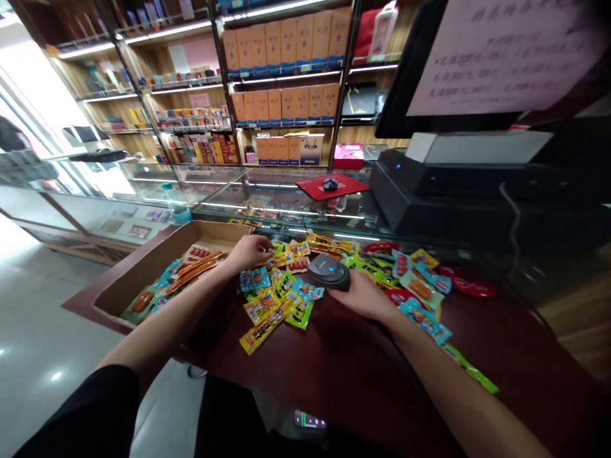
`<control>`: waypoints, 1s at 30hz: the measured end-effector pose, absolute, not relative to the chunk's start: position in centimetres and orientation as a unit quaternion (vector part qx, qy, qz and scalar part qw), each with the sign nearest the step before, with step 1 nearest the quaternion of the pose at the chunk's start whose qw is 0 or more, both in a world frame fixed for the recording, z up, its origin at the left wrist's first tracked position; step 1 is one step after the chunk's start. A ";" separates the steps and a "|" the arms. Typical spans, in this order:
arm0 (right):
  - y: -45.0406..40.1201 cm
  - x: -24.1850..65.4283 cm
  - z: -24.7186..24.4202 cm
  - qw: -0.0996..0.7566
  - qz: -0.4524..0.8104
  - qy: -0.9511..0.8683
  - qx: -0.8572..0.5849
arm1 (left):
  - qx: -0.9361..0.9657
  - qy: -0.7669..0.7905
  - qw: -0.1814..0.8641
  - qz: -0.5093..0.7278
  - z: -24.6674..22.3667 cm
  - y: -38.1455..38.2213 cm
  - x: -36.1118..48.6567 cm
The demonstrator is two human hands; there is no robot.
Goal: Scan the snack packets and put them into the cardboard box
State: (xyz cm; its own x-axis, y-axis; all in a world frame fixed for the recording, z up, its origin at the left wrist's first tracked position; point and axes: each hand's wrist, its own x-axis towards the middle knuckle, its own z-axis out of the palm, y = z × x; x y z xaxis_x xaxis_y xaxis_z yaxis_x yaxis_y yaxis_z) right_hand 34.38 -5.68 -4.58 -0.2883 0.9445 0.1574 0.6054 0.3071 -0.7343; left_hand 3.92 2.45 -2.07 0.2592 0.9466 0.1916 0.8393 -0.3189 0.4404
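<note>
My right hand [365, 294] is wrapped around a dark barcode scanner [329, 272] with a small blue light on top. The scanner's head points over a pile of small snack packets, among them a long yellow packet [267, 326] and a blue packet [254, 278]. At the pile's back left, my left hand [249, 253] has its fingers curled together on the end of a yellow snack packet [289, 254]. Left of that hand stands an open cardboard box [114, 294], with sausage packets [195, 270] lying inside. My left forearm covers part of the box.
More packets [422, 318] lie right of the scanner on the dark red table [334, 362]. Behind are a glass counter [229, 191], a mouse [330, 184] on a red mat [356, 184], and a monitor [401, 76]. A bottle [177, 207] stands behind the box. A phone [310, 419] shows below the table edge.
</note>
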 end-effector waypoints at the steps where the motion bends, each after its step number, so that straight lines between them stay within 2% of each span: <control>1: -5.6 34.5 -4.7 0.297 0.282 -0.750 -0.519 | 0.788 0.567 0.124 0.205 -2.7 2.8 4.5; 8: -5.2 34.7 -4.9 0.289 0.281 -0.743 -0.534 | 0.829 0.544 0.037 0.125 -6.3 3.0 4.9; 21: -4.8 34.5 -5.8 0.275 0.286 -0.757 -0.519 | 0.802 0.597 -0.001 0.020 -6.9 2.2 4.5; 26: -4.9 34.6 -5.7 0.276 0.288 -0.755 -0.520 | 0.806 0.580 0.035 0.109 -6.5 2.5 4.2; 30: -5.0 34.9 -5.2 0.277 0.283 -0.748 -0.533 | 0.780 0.551 0.143 0.261 -5.9 2.6 4.4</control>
